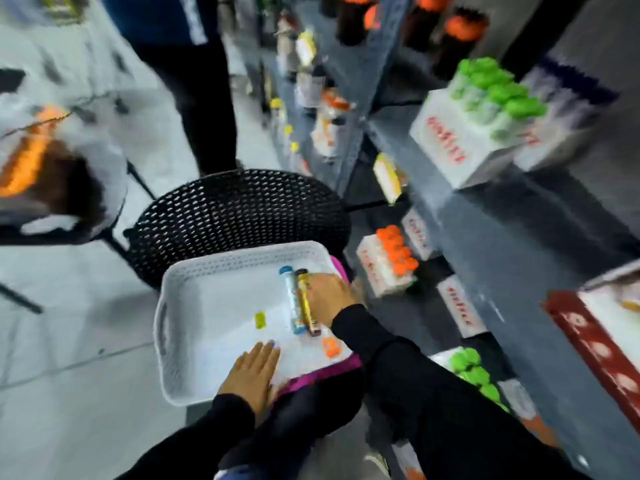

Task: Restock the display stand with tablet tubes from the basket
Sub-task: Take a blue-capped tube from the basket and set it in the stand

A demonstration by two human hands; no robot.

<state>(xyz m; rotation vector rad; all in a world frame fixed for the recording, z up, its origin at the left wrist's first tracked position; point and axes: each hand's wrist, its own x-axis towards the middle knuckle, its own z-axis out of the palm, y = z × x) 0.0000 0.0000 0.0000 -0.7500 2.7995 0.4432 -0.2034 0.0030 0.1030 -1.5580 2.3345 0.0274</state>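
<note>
A white woven basket (180, 306) sits low in the middle of the blurred view. Inside it lie two tablet tubes side by side: a blue-capped one (291, 299) and a yellow one with a dark cap (306, 303). My right hand (327, 292) rests on the yellow tube at the basket's right side, fingers curled over it. My left hand (252, 374) lies flat and open on the basket's near rim. A white display stand with orange-capped tubes (391, 261) stands on the lower shelf to the right. Another stand holds green-capped tubes (485, 98) on the upper shelf.
A black mesh chair (235, 213) stands just behind the basket. Another person's dark legs (201, 98) are beyond it. Grey shelving (502, 237) runs along the right with more boxes and green-capped tubes (474, 372) lower down. A small yellow scrap (259, 320) and an orange piece (330, 346) lie in the basket.
</note>
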